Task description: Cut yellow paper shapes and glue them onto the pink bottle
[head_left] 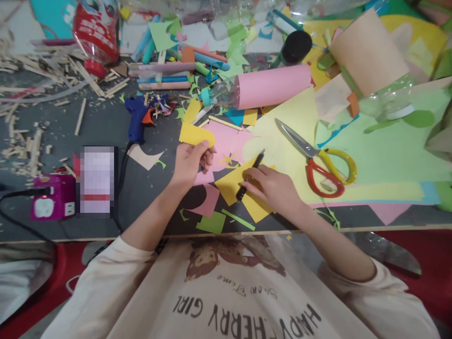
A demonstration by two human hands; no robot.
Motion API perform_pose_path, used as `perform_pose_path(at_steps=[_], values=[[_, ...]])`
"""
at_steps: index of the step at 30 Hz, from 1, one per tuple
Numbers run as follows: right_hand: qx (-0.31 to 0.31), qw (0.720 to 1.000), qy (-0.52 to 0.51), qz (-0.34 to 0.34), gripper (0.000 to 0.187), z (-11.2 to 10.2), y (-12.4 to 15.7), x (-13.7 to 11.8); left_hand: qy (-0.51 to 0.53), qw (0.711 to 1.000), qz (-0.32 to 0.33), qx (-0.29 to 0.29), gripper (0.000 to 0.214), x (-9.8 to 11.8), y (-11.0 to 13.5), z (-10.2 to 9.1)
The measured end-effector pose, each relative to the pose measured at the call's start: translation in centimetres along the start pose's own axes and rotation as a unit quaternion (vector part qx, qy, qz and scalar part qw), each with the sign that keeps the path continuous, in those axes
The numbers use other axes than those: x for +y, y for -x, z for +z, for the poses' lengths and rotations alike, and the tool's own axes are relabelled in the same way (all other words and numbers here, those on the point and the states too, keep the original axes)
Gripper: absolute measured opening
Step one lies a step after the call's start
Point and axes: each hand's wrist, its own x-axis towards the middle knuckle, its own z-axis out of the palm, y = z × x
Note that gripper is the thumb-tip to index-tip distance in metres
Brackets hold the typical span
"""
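Observation:
My left hand is closed on a yellow paper cut-out, holding it up above the dark table. My right hand grips a black pen and rests on a yellow paper piece lying near the table's front edge. Pink paper lies under and between the two hands.
Red-and-yellow scissors lie right of my right hand on yellow and green sheets. A pink paper roll, a blue glue gun, a purple power strip, wooden sticks and many paper scraps crowd the table.

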Motion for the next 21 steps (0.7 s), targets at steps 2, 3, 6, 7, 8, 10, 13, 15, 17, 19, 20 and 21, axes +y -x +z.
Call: perform_pose_path(at_steps=[2, 3, 6, 7, 8, 10, 13, 15, 17, 19, 20, 21], values=[[0.017, 1.0, -0.008, 0.007, 0.05, -0.7, -1.5, -0.1, -0.001, 1.0, 0.013, -0.01, 0.026, -0.2, 0.1, 0.1], [0.041, 0.999, -0.017, 0.008, 0.051, -1.3, -2.2, 0.0, -0.004, 1.0, 0.018, -0.019, 0.026, -0.2, 0.2, 0.2], [0.134, 0.987, -0.086, 0.02, 0.054, -2.5, -4.0, -0.1, -0.031, 0.998, 0.011, -0.061, 0.031, -0.5, 0.4, 0.3], [0.147, 0.979, -0.139, 0.015, 0.055, -2.5, -4.5, -0.3, -0.048, 0.996, 0.009, -0.073, 0.034, -0.5, 0.5, 0.3], [0.148, 0.967, -0.205, 0.001, 0.056, -2.2, -4.9, -0.7, -0.068, 0.994, 0.007, -0.084, 0.037, -0.5, 0.6, 0.4], [0.12, 0.926, -0.357, -0.015, 0.056, -0.9, -5.4, -1.6, -0.112, 0.988, 0.006, -0.105, 0.042, -0.5, 0.9, 0.4], [0.102, 0.855, -0.508, 0.014, 0.048, 1.3, -5.7, -2.8, -0.191, 0.973, 0.018, -0.128, 0.044, -0.6, 1.1, 0.4], [0.118, 0.827, -0.549, 0.02, 0.043, 2.1, -5.8, -2.9, -0.261, 0.956, 0.053, -0.125, 0.045, -0.7, 1.1, 0.3], [0.145, 0.818, -0.557, 0.009, 0.041, 2.4, -5.9, -2.5, -0.329, 0.933, 0.104, -0.104, 0.044, -0.9, 0.9, 0.2], [0.163, 0.821, -0.547, -0.006, 0.038, 2.3, -6.1, -1.8, -0.351, 0.922, 0.147, -0.076, 0.032, -1.0, 0.7, 0.0], [0.165, 0.826, -0.539, -0.011, 0.037, 2.1, -6.2, -1.5, -0.339, 0.924, 0.165, -0.064, 0.023, -1.1, 0.6, -0.1], [0.162, 0.83, -0.534, -0.014, 0.036, 2.0, -6.2, -1.2, -0.317, 0.93, 0.179, -0.057, 0.019, -1.1, 0.5, -0.3]])
